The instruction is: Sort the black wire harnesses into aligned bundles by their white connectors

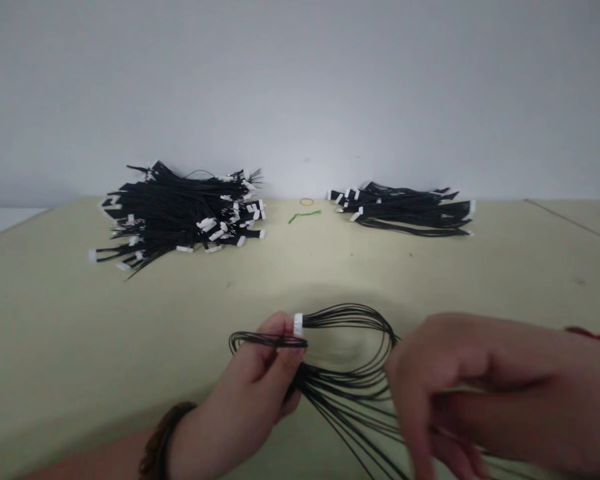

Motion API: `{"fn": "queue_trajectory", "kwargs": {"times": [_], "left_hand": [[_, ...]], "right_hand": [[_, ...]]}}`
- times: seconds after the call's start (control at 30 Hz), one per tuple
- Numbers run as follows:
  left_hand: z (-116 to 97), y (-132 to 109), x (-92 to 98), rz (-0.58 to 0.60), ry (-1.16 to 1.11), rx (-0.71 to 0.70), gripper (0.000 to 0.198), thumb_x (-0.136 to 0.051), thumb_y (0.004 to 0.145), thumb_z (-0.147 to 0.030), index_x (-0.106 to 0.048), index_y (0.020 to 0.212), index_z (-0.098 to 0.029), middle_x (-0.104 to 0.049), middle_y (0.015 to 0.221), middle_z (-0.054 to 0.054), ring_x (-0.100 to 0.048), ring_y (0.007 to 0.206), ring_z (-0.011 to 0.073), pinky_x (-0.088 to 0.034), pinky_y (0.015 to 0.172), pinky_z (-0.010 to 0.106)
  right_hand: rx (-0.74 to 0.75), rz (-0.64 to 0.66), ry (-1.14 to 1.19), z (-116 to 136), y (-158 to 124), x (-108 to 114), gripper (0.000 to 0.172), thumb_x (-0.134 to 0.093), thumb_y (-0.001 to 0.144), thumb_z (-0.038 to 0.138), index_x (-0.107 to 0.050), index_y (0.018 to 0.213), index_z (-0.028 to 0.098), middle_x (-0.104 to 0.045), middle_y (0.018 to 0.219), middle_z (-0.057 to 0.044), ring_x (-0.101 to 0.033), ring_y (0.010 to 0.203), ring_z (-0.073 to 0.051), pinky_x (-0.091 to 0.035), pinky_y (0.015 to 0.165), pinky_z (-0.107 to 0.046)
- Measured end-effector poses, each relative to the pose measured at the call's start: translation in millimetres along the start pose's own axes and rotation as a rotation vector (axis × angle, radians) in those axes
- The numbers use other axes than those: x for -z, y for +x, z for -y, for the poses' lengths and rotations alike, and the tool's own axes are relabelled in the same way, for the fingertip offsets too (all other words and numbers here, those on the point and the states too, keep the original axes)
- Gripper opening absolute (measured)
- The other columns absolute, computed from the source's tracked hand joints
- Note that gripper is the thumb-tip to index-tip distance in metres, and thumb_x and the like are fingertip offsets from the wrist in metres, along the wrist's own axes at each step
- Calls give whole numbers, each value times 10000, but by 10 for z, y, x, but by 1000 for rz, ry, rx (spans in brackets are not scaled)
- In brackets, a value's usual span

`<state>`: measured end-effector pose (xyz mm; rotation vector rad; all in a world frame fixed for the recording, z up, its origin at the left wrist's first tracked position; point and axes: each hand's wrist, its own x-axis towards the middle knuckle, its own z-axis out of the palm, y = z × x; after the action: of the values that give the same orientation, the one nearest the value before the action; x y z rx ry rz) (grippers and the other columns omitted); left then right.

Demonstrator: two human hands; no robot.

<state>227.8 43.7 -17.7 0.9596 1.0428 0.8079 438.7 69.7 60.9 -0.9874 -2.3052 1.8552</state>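
Near the table's front, my left hand [260, 380] is closed on a black wire harness [347, 380], pinching it between thumb and fingers. A white connector [299, 324] stands up by the fingertips. From it, thin wires loop out to the right and back to the hand, while a small bend pokes out on the left. Other strands fan toward the lower right. My right hand [455, 393] is at the right end of the loop, slightly blurred, with its fingers curled downward. It overlaps the wires, and what lies within its fingers is hidden.
At the back left lies a large pile of black wire harnesses [180, 210] with white connectors. A smaller harness pile [410, 210] is at the back right. Between them are a green strip [305, 215] and a rubber band [307, 201]. A pale wall [300, 87] rises behind the table [180, 300].
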Motion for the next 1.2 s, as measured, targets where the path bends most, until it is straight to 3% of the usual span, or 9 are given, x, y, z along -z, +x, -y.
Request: {"fn": "queue_trajectory", "kwargs": {"times": [0.07, 0.2, 0.33, 0.4, 0.5, 0.57, 0.67, 0.97, 1.2], "left_hand": [[1, -3, -6, -18, -18, 21, 229, -498, 833, -418, -409, 786, -213, -290, 536, -115, -231, 419, 28, -260, 379, 109], [2, -6, -15, -39, -32, 48, 233, -515, 820, -413, -408, 767, -213, -284, 538, -112, -230, 432, 31, -271, 391, 107], [-12, 4, -12, -40, -36, 37, 260, -534, 805, -445, -416, 777, -216, -280, 543, -110, -232, 435, 34, -271, 400, 114], [-20, 1, -11, -20, -31, 34, 295, -537, 797, -477, -412, 763, -212, -285, 545, -108, -227, 436, 35, -250, 396, 121], [-21, -28, -16, 51, -38, 29, 351, -531, 782, -532, -396, 736, -211, -280, 535, -106, -214, 428, 38, -209, 391, 144], [-13, -60, -20, 99, -63, 11, 360, -521, 779, -553, -408, 749, -213, -273, 547, -102, -203, 435, 41, -203, 401, 157], [5, -108, -23, 165, -92, 10, 347, -509, 785, -559, -440, 782, -218, -264, 572, -93, -193, 455, 48, -192, 413, 171], [11, -175, -24, 201, -93, 51, 357, -505, 772, -580, -450, 798, -228, -280, 595, -86, -197, 469, 56, -180, 423, 187], [-12, -148, -31, 89, 267, -123, 291, -414, 863, -484, -443, 759, -214, -342, 615, -56, -285, 546, 101, -284, 486, 201]], "right_hand": [[129, 30, 215, -58, -104, 201, 262, -451, 860, 189, -703, 791, 207, -564, 584, 30, -514, 501, -60, -394, 506, -167], [533, -445, 325, -136, -81, 484, 105, -623, 776, 283, -679, 711, 223, -585, 646, 46, -530, 638, -66, -432, 596, -187], [596, -892, 752, -32, 54, 421, 429, -207, 911, 240, -614, 786, 186, -533, 672, 139, -449, 516, 43, -328, 499, -140], [452, -751, 651, 13, 96, 258, 386, -191, 908, 222, -575, 912, 186, -503, 575, 137, -396, 389, 35, -277, 415, -122], [179, -538, 20, -13, 152, -62, 68, -502, 835, 232, -552, 823, 188, -578, 580, 72, -514, 451, -60, -346, 407, -174], [148, -673, -501, -77, 194, -253, 103, -527, 826, 203, -555, 727, 191, -574, 607, 42, -527, 524, -99, -343, 457, -227], [324, -789, -980, -169, 239, -414, 248, -404, 893, 177, -537, 684, 194, -520, 604, 35, -467, 525, -118, -294, 505, -278], [403, -766, -1041, -159, 263, -425, 296, -352, 925, 159, -473, 656, 182, -493, 604, 47, -404, 523, -107, -253, 517, -273], [391, -721, -1050, -157, 296, -452, 293, -325, 915, 154, -520, 699, 183, -530, 636, 8, -447, 556, -138, -301, 516, -283]]}}
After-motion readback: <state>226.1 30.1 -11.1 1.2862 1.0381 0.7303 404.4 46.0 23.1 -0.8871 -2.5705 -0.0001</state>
